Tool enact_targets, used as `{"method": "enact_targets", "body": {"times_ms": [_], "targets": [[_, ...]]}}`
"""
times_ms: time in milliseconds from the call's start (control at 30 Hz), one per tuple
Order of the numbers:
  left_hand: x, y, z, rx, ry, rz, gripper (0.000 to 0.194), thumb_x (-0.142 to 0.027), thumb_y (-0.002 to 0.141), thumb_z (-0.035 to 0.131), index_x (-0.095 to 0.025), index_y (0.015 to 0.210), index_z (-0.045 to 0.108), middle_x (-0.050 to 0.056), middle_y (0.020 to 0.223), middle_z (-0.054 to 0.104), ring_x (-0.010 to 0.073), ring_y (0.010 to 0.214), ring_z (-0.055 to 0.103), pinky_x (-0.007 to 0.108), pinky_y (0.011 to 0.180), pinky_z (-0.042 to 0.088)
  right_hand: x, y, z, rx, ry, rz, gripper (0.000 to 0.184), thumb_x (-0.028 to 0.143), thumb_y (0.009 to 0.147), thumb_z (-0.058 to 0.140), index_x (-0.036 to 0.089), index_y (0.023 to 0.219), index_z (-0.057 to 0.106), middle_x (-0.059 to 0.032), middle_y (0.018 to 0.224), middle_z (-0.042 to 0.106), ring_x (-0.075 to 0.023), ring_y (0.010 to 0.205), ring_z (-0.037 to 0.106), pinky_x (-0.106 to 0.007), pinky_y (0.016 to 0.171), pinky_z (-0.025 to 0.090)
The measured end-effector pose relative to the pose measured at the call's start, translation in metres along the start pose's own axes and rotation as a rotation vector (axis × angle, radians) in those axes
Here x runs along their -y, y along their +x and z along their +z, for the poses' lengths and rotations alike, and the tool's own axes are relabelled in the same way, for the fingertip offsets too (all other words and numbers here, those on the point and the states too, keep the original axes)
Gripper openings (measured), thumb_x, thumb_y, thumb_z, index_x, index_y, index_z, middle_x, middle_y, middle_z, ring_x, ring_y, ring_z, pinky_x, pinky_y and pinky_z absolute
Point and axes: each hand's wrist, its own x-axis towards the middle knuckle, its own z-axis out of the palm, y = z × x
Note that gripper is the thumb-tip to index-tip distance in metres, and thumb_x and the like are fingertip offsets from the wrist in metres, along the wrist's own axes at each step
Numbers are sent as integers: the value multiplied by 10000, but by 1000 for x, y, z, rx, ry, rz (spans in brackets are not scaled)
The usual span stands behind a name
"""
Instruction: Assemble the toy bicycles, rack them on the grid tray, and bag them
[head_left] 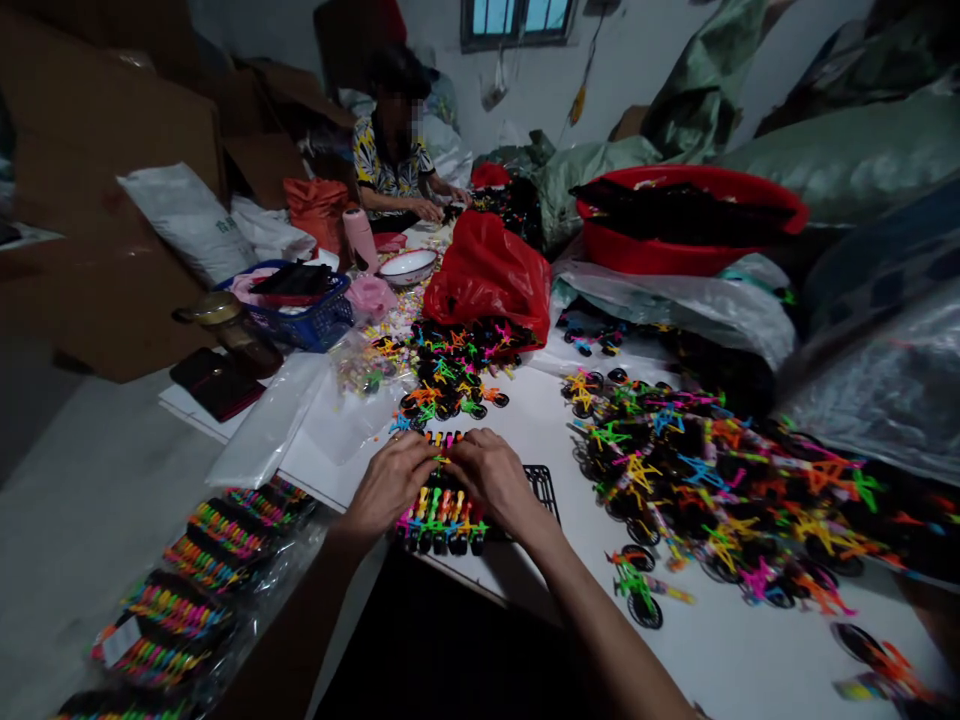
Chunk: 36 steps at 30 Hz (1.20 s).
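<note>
My left hand [390,482] and my right hand [491,478] meet over a black rack [541,487] filled with a row of small colourful toy bicycles [442,515]. Both hands curl down with fingertips pinched on the toys at the top of the row. The rack lies on a white board [712,650] at its near edge. What exactly sits between the fingertips is hidden.
A big heap of loose neon toy bicycles [720,480] lies to the right, another pile [450,370] beyond the hands by a red bag [487,275]. Bagged finished rows [195,590] lie lower left. A blue basket [307,320], red tub [675,220] and a seated person [390,160] are further back.
</note>
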Motion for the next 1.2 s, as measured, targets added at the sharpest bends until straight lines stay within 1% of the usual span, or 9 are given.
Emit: {"method": "enact_targets", "body": {"times_ms": [333,433,533,600,667,733,867,1000,1200], "targets": [[16,3,1,-85,-56,142,280,-391,905,444,-219,925,665,35,883,663,181,831,613,282,739,499,-2,-1,-2,17,75,-21,147,310,908,544,190,939,622,-19,837,542,-168,846,478,-263,755,365],[18,1,-1,-64,-37,150,306,-426,905,433,-220,905,660,33,858,660,179,807,617,274,717,502,-9,-9,-16,-26,130,-45,155,300,907,546,191,1007,593,-29,960,551,-160,914,485,-249,800,382],[7,4,-6,-59,22,129,332,-463,901,429,-215,959,643,40,902,650,193,846,611,290,743,496,-39,-20,-51,-81,84,26,225,250,898,550,172,1109,558,-68,1099,530,-167,994,487,-256,859,386],[-7,10,-6,-66,66,126,339,-467,894,448,-204,1030,613,50,966,635,212,904,596,318,791,483,-70,-27,-76,-61,-124,199,221,178,883,539,152,1100,576,-99,1080,553,-203,999,496,-303,871,385],[-24,20,2,-45,106,175,309,-425,897,464,-191,1051,594,60,989,626,230,938,580,350,819,469,-99,-33,-92,58,-383,362,233,126,848,543,140,1072,604,-130,1069,575,-257,1018,495,-361,864,380],[-37,28,15,1,159,237,224,-329,911,454,-185,991,607,64,936,626,233,902,578,366,796,468,-119,-38,-98,201,-540,421,217,91,820,542,130,1010,640,-147,1028,608,-290,1027,498,-396,870,361],[-38,29,37,30,203,237,205,-165,918,408,-166,901,612,62,839,598,205,829,564,345,768,466,-132,-40,-101,328,-522,352,231,30,788,521,139,916,680,-114,895,666,-252,963,556,-364,889,337],[-27,17,35,27,155,235,196,-169,928,405,-161,916,600,56,839,589,196,823,554,336,756,463,-122,-13,-101,372,-399,265,285,43,771,519,210,926,690,-40,877,689,-183,875,604,-250,770,382],[-25,13,30,37,125,258,191,-168,927,407,-148,922,596,58,839,595,201,818,556,344,749,469,-91,55,-58,508,-128,69,229,82,711,626,204,888,703,-20,888,685,-173,857,612,-193,706,402]]}}
